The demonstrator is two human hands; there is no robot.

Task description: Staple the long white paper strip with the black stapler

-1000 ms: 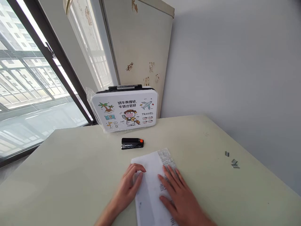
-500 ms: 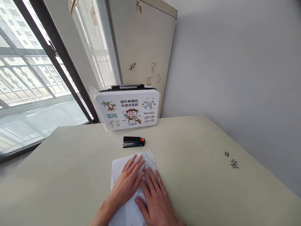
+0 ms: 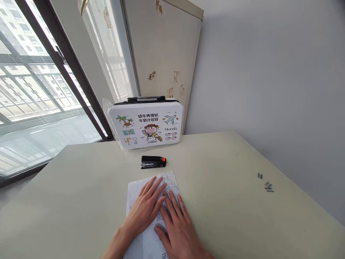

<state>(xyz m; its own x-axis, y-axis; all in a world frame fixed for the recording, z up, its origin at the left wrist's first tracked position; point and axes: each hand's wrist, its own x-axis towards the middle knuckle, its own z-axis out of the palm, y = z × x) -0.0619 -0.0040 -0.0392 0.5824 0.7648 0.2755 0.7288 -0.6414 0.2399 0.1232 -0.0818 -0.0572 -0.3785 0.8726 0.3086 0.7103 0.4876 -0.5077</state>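
On your left, the window [image 3: 27, 97] stands beyond the far-left corner of the worktop [image 3: 86, 190]. Next comes your left hand [image 3: 146, 207], palm down, its fingers straight and close together, resting flat on the paper [image 3: 134, 189] without pinching it. The paper lies left of the worktop's middle, well back from the far edge, and its near end runs out of view. Its upper right part carries a block of dense print. Behind it, near the far edge, a white travel case [image 3: 140, 131] stands upright, loosely wrapped in clear plastic. Your black stapler [image 3: 153, 162], with an orange patch at its right end, lies between case and paper, touching neither. A stained cabinet [image 3: 164, 46] rises behind the case. Your right hand [image 3: 179, 230] also lies flat on the paper, fingers slightly spread and thumb apart; you can't tell whether it touches your left thumb. Farther over, near the worktop's right edge, lie small grey strips [image 3: 268, 184], with the pale wall [image 3: 269, 72] beyond.
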